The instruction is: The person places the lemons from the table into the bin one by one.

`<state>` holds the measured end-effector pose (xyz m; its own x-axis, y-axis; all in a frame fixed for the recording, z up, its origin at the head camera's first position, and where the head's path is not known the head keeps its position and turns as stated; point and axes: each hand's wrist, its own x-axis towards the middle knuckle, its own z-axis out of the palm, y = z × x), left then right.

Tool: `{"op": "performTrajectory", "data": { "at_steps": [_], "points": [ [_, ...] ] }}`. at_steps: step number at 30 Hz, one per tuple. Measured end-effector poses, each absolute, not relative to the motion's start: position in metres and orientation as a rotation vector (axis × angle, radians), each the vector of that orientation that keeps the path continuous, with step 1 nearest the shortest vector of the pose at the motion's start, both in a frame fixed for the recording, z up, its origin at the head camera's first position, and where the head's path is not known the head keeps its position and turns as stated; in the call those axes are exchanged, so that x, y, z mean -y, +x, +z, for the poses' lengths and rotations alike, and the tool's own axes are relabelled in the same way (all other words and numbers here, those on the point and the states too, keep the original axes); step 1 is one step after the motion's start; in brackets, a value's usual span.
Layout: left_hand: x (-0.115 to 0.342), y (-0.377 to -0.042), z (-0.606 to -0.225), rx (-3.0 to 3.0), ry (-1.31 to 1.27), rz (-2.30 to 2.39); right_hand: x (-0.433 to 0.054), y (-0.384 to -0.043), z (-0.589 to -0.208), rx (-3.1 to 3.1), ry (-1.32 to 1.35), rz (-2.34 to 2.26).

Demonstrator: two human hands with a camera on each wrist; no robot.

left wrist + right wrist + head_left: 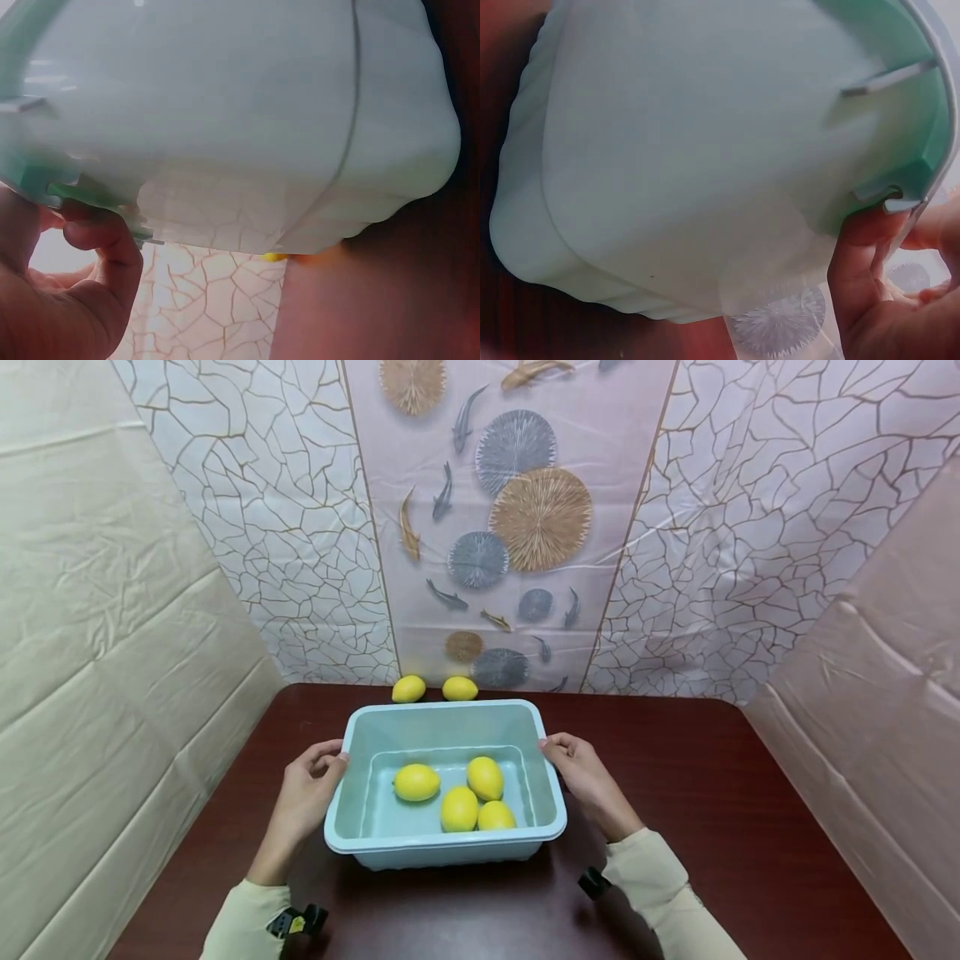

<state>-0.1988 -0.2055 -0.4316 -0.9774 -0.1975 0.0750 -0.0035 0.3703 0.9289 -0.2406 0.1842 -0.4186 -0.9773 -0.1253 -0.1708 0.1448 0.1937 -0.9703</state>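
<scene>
A pale blue-green plastic basin (442, 852) is gripped at both short ends. My left hand (309, 785) pinches its left rim between thumb and fingers. On the opposite rim my right hand (588, 777) does the same. Inside, on the basin's floor, lie several yellow lemons: one lemon (416, 782) at the left, the others grouped at the right, such as this lemon (485, 778). Both wrist views show fingers (105, 240) curled under the rim and the basin's smooth outer wall (667, 150) close up.
Behind the basin, near the table's back edge, sit two more lemons, a left lemon (408, 689) and a right lemon (460, 688). The dark red-brown table (675, 777) is bounded by a patterned cloth backdrop (315, 527) and beige cloth sides (112, 652).
</scene>
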Motion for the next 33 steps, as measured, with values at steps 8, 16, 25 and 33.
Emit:
{"op": "performTrajectory", "data": {
  "at_steps": [8, 16, 25, 33],
  "points": [
    [0.191, -0.208, -0.431, 2.492, 0.095, -1.636, -0.199, -0.237, -0.421, -2.334, 0.097, -1.833],
    [0.176, -0.218, -0.432, 2.523, 0.044, -1.618, -0.215, -0.231, -0.420, -2.354, 0.140, -1.853],
    [0.160, -0.224, -0.433, 2.553, -0.003, -1.646, -0.235, -0.226, -0.422, -2.391, 0.203, -1.863],
    [0.154, -0.225, -0.433, 2.533, -0.035, -1.801, -0.246, -0.218, -0.422, -2.421, 0.289, -1.882]
  ]
}}
